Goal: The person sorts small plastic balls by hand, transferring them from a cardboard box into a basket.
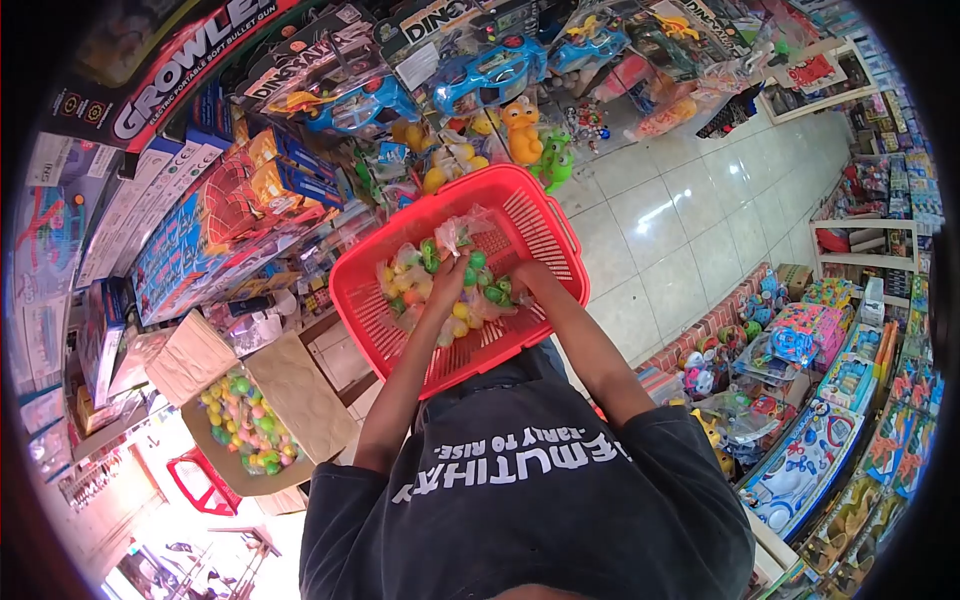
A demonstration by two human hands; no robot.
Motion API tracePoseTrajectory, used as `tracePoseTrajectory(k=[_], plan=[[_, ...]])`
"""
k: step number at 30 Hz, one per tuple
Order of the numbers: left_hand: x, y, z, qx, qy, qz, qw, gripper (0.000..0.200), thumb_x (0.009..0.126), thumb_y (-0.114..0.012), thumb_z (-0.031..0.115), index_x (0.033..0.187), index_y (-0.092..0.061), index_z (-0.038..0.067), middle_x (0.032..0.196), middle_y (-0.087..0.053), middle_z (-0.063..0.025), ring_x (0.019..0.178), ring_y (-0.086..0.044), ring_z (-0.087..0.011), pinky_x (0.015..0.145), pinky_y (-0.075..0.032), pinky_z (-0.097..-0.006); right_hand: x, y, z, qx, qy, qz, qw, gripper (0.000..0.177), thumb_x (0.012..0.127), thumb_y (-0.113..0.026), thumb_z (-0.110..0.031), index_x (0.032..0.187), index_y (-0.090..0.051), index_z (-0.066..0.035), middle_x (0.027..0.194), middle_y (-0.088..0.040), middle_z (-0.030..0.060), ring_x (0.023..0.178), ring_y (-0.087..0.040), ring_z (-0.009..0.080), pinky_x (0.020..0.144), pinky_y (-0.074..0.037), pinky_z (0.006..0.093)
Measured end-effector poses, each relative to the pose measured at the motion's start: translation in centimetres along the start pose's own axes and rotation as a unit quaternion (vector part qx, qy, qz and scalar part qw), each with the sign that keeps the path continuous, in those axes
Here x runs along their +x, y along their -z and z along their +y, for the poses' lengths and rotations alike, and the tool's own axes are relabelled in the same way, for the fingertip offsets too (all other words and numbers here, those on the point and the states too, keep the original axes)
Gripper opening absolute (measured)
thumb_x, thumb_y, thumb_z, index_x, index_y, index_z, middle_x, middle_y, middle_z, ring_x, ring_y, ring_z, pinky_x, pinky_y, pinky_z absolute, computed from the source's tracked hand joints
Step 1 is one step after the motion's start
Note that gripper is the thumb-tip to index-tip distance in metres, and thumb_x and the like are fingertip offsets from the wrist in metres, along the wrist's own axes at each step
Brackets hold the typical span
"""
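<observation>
A red plastic basket (pixel 556 226) is held up just in front of the person's chest, above the tiled floor (pixel 690 230) of a toy shop aisle. It has slotted, mesh-like walls and base and a thick rounded rim. Inside lies a heap of clear packets (pixel 482 292), each of crinkly see-through film filled with small round pieces in green, yellow, orange and pale pink.

Both bare arms reach into the basket from below. The left hand (pixel 446 282) is closed, its fingers pinched on the clear packets, with a bit of film standing up above the knuckles. The right hand (pixel 524 284) rests among the packets near the basket's right wall, fingers bent down into the heap. Whether it grips anything cannot be told.

To the lower left, an open cardboard box (pixel 300 395) holds more of the same coloured packets. Boxed toys and blue toy cars (pixel 490 70) fill the shelves beyond the basket.
</observation>
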State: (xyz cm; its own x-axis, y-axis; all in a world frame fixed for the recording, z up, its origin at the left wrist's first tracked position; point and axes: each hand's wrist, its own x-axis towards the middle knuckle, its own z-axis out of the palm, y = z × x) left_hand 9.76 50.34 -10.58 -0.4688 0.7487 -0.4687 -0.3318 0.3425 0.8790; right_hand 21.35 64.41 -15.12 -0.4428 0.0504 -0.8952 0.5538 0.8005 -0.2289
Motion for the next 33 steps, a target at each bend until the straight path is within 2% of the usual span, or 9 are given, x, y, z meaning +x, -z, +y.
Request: tracePoseTrajectory(k=[7, 9, 12, 16, 18, 21, 25, 30, 33], plan=[[2.3, 0.0, -1.0, 0.021, -0.031, -0.013, 0.999, 0.035, 0.09, -0.043, 0.03, 0.112, -0.052, 0.006, 0.105, -0.055, -0.006, 0.096, -0.05, -0.0138, 0.082, -0.039, -0.0251, -3.2, 3.2, 0.0, 0.066, 0.03, 0.155, 0.985, 0.046, 0.06, -0.071, -0.029, 0.097, -0.062, -0.004, 0.097, -0.06, 0.018, 0.089, -0.059, 0.0289, 0.075, -0.048, 0.0368], [2.4, -0.3, -0.5, 0.006, 0.041, -0.041, 0.998, 0.04, 0.09, -0.044, 0.034, 0.119, -0.047, 0.007, 0.111, -0.051, -0.0059, 0.101, -0.049, -0.0146, 0.08, -0.043, -0.0304, -3.7, 3.8, 0.3, 0.199, 0.19, 0.268, 0.923, 0.059, 0.068, -0.067, -0.029, 0.116, -0.046, -0.002, 0.103, -0.058, 0.0174, 0.096, -0.057, 0.0254, 0.08, -0.045, 0.0336], [2.4, -1.3, 0.2, -0.036, 0.073, -0.05, 0.995, 0.039, 0.089, -0.044, 0.032, 0.119, -0.045, 0.005, 0.109, -0.051, -0.0066, 0.098, -0.05, -0.015, 0.079, -0.046, -0.033, -3.9, 4.2, 0.1, 0.344, 0.215, 0.201, 0.892, 0.064, 0.068, -0.066, -0.027, 0.121, -0.038, -0.003, 0.111, -0.053, 0.0182, 0.1, -0.054, 0.027, 0.082, -0.044, 0.0335], [3.2, -1.2, -1.0, -0.05, 0.054, -0.084, 0.994, 0.031, 0.088, -0.043, 0.027, 0.11, -0.05, 0.006, 0.104, -0.052, -0.0057, 0.091, -0.054, -0.0158, 0.078, -0.047, -0.0328, -2.5, 3.3, -0.6, 0.304, 0.202, 0.26, 0.894, 0.061, 0.067, -0.068, -0.023, 0.118, -0.041, -0.002, 0.109, -0.053, 0.018, 0.098, -0.055, 0.0269, 0.082, -0.044, 0.0332], [4.0, -0.7, -1.9, -0.127, 0.09, -0.132, 0.979, 0.032, 0.089, -0.039, 0.019, 0.114, -0.044, 0.0, 0.11, -0.05, -0.0084, 0.099, -0.052, -0.0195, 0.083, -0.046, -0.037, -1.9, 2.4, -1.1, 0.343, 0.199, 0.413, 0.82, 0.059, 0.065, -0.069, -0.021, 0.114, -0.043, 0.0, 0.105, -0.055, 0.0173, 0.094, -0.056, 0.0274, 0.079, -0.044, 0.0342], [4.8, 0.3, -3.4, -0.113, 0.111, -0.104, 0.982, 0.032, 0.088, -0.037, 0.015, 0.115, -0.043, -0.001, 0.108, -0.051, -0.0085, 0.098, -0.053, -0.0199, 0.084, -0.046, -0.0359, -1.5, 2.9, -0.6, 0.311, 0.089, 0.319, 0.891, 0.057, 0.064, -0.069, -0.018, 0.113, -0.046, -0.001, 0.1, -0.057, 0.0176, 0.092, -0.057, 0.028, 0.077, -0.045, 0.035], [4.6, 0.7, -4.1, -0.056, 0.048, -0.035, 0.997, 0.024, 0.088, -0.038, 0.016, 0.104, -0.052, 0.004, 0.09, -0.056, -0.0056, 0.087, -0.056, -0.0161, 0.074, -0.047, -0.032, 1.4, 2.0, -0.1, 0.272, 0.086, 0.323, 0.902, 0.048, 0.063, -0.069, -0.018, 0.105, -0.052, -0.003, 0.095, -0.059, 0.0157, 0.089, -0.058, 0.0281, 0.076, -0.046, 0.0353], [5.0, 1.9, -5.4, 0.263, -0.116, -0.025, 0.957, 0.022, 0.082, -0.044, 0.011, 0.098, -0.056, 0.0, 0.081, -0.058, -0.0187, 0.084, -0.058, -0.0304, 0.071, -0.045, -0.0356, 1.9, 1.2, -0.7, 0.194, 0.071, 0.281, 0.937, 0.039, 0.061, -0.07, -0.017, 0.096, -0.058, -0.007, 0.09, -0.061, 0.0106, 0.086, -0.059, 0.0262, 0.075, -0.046, 0.0341], [4.4, 1.5, -5.0, 0.294, -0.133, -0.024, 0.946, 0.024, 0.078, -0.047, 0.008, 0.098, -0.057, 0.0, 0.088, -0.057, -0.0211, 0.087, -0.054, -0.0371, 0.075, -0.043, -0.0382, 2.3, 1.0, 0.0, 0.192, 0.097, 0.24, 0.947, 0.041, 0.06, -0.071, -0.015, 0.098, -0.058, -0.008, 0.09, -0.061, 0.0103, 0.087, -0.059, 0.0258, 0.075, -0.046, 0.0337]])
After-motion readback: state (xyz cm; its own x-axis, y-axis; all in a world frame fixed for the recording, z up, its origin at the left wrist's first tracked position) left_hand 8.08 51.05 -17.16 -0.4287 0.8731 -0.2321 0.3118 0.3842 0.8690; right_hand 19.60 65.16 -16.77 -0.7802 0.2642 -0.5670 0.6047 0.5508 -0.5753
